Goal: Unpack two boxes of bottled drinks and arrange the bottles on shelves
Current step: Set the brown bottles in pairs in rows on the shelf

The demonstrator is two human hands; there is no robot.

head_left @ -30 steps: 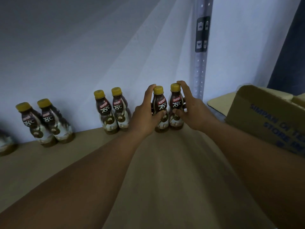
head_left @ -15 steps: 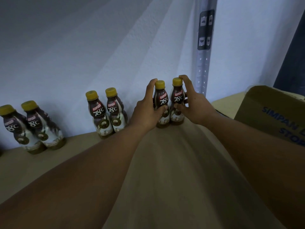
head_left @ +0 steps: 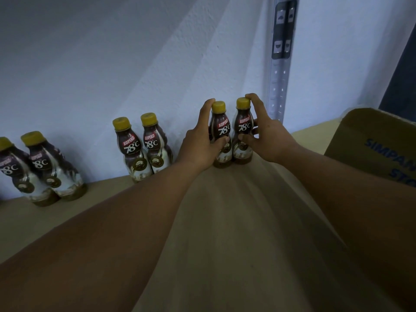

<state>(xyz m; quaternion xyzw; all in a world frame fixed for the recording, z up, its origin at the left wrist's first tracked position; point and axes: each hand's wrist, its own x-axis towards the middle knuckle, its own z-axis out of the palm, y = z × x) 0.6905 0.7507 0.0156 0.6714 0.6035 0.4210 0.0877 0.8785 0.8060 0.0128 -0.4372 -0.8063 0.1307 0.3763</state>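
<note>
Left hand (head_left: 198,147) still grips left bottle (head_left: 222,129); right hand (head_left: 270,140), right bottle (head_left: 244,126).

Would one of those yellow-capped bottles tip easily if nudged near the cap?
Probably: the bottle the left hand grips is tall on a narrow base. Liquid shows at its bottom, so likely weighty. Its glossy wrap looks slippery.

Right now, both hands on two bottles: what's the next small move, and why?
Probably release both grips and withdraw: the left hand and right hand hold the bottles upright on the shelf by the wall, in line with the other pairs.
</note>
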